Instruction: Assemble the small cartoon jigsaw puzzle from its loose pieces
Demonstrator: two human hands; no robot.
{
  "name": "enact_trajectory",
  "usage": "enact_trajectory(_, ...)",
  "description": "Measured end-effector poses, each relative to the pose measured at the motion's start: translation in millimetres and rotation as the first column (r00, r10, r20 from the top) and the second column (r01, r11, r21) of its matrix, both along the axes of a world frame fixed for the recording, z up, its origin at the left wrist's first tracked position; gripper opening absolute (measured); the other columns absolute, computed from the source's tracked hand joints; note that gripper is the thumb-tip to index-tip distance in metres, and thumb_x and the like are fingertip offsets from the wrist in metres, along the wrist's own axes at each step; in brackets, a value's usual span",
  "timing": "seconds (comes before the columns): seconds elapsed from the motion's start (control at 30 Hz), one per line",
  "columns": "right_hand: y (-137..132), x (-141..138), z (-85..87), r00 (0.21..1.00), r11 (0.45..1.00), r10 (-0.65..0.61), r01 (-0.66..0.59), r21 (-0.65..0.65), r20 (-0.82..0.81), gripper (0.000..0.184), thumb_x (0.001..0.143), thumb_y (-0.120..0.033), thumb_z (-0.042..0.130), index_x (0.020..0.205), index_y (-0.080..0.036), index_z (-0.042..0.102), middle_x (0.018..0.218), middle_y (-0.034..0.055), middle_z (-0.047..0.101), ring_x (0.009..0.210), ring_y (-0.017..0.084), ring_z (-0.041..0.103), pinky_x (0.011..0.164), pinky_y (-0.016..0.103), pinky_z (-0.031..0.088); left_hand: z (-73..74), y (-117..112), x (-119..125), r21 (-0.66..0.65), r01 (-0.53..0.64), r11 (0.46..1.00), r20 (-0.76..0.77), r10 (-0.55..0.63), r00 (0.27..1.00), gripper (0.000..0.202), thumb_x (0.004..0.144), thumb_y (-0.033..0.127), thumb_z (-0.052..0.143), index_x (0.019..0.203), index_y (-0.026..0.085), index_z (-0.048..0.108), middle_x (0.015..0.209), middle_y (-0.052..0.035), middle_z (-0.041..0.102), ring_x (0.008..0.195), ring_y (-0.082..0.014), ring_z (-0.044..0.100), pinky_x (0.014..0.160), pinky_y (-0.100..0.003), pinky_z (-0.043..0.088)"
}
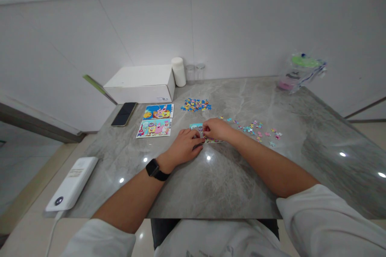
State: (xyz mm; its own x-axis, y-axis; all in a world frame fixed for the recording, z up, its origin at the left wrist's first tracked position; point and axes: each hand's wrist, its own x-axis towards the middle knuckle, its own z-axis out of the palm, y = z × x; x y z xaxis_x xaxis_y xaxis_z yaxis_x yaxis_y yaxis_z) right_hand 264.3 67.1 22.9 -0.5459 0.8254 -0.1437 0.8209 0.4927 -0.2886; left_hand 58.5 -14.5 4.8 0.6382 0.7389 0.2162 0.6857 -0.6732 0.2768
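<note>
So both hands are down in the middle of the grey marble desk (229, 176), working on a half-built puzzle (196, 127) of which only a light blue corner shows between them. The left hand (183, 146), black watch (155, 168) on the wrist, lies palm down with fingers loosely bent and the tips on the puzzle's near edge, not gripping anything. The right hand (215, 128) is bunched up with its fingertips pinched at the puzzle's top, but honestly I can't tell if there's a piece in there. A pile of loose pieces (196, 105) sits just behind, and scattered pieces (256, 128) trail off to the right. Two cartoon reference cards (155, 120) lie to the left, next to a phone (124, 114), with a white box (141, 84) at the back.
</note>
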Motion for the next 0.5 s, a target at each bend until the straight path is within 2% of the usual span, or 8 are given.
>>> enact_trajectory(0.17, 1.5, 1.2, 0.8, 1.000, 1.000, 0.002, -0.002, -0.003, -0.016, 0.015, 0.091, -0.027, 0.071, 0.100, -0.021, 0.082, 0.099, 0.0068, 0.082, 0.090, 0.020, 0.071, 0.076, 0.027, 0.046, -0.5, 0.7, -0.6, 0.003, 0.000, 1.000, -0.003, 0.000, 1.000, 0.028, 0.101, 0.033, 0.065, 0.126, 0.029, 0.076, 0.120, -0.0087, 0.068, 0.112, -0.0268, 0.060, 0.102, -0.047, 0.045)
enact_trajectory(0.37, 9.4, 6.9, -0.2, 0.991, 0.998, -0.038, 0.045, 0.048, -0.131, 0.014, 0.093, -0.026, 0.068, 0.096, -0.021, 0.080, 0.097, 0.0049, 0.081, 0.089, 0.018, 0.070, 0.078, 0.026, 0.046, -0.8, 1.2, -1.3, 0.018, 0.010, 1.000, -0.004, -0.010, 1.000, 0.027, 0.102, 0.032, 0.063, 0.125, 0.027, 0.076, 0.119, -0.0085, 0.069, 0.110, -0.0264, 0.061, 0.101, -0.047, 0.045)
enact_trajectory(0.5, 14.9, 12.9, 5.2, 0.985, 0.996, -0.066, 0.074, 0.047, -0.160, 0.011, 0.091, -0.024, 0.069, 0.095, -0.020, 0.080, 0.096, 0.0045, 0.080, 0.087, 0.018, 0.069, 0.078, 0.025, 0.046, 0.0, 1.6, -1.6, 0.028, 0.010, 1.000, 0.017, -0.010, 1.000, 0.026, 0.101, 0.031, 0.063, 0.124, 0.028, 0.076, 0.119, -0.0082, 0.070, 0.109, -0.0259, 0.062, 0.099, -0.046, 0.046)
